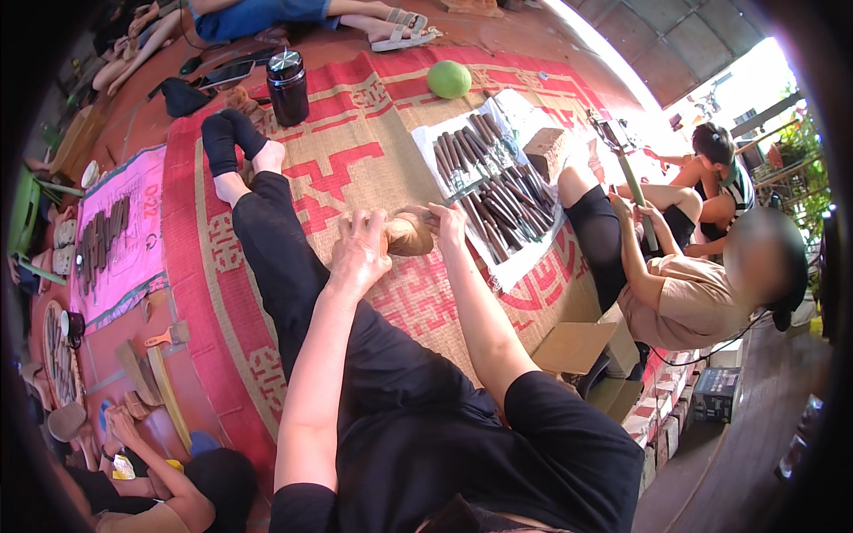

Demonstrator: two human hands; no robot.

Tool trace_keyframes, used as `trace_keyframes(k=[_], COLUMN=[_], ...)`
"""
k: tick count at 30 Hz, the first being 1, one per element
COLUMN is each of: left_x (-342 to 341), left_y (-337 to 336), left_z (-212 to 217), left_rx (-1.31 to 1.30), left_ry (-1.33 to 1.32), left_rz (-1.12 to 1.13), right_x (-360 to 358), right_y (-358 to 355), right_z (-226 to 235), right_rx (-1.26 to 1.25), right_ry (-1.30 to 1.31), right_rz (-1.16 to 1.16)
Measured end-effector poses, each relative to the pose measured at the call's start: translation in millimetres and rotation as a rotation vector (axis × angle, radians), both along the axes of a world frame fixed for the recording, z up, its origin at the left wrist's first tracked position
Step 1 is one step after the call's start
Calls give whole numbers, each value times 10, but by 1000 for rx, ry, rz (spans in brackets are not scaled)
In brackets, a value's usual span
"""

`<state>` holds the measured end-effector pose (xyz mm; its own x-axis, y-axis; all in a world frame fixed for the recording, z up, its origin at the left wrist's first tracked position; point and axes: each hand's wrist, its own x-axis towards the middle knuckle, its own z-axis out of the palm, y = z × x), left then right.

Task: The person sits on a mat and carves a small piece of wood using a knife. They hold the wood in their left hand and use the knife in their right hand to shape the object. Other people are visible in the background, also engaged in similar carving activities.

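Note:
Above my outstretched legs, my left hand [361, 242] is closed over the left end of a tan, rounded piece [410, 235] that looks like carved wood. The fingers of my right hand [449, 224] grip its right end, where a hollow or darker face shows. My palms hide part of the piece, so its exact kind is unclear. Just right of my right hand lies a white cloth [498, 266] bearing several rows of dark-handled carving tools [511, 200].
A red and tan woven mat [346, 169] lies under me. On it stand a black tumbler [287, 89], a green round fruit [449, 79] and a block [545, 151]. A person [680, 302] sits at right beside a cardboard box [577, 346]. Left is a pink cloth [142, 231] with tools.

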<state>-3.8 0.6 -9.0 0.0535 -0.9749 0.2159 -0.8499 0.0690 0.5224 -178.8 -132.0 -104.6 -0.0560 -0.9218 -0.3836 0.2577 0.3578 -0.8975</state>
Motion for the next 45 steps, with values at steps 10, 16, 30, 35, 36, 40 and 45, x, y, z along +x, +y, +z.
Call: trace_keyframes(k=[10, 16, 30, 35, 36, 40, 45], left_x=[-31, -4, -7, 7, 14, 29, -9], left_y=[-14, -6, -5, -18, -14, 18, -15], left_z=[24, 48, 39, 31, 42, 33, -1], left_rx=[-18, 33, 84, 74, 82, 76, 48], left_ry=[-1, 22, 24, 17, 21, 6, 6], left_rz=[-21, 21, 15, 55, 59, 66, 54], right_x=[-7, 58, -73, 71, 77, 157, -73], right_y=[-53, 118, 114, 316, 326, 390, 120], right_z=[-209, 27, -120, 1, -41, 48, -219], right_rx=[-75, -78, 11, -162, -180, -172, 58], right_ry=[32, -44, -165, -94, -124, -183, -235], right_rz=[20, 44, -173, 0, 32, 5, -251])
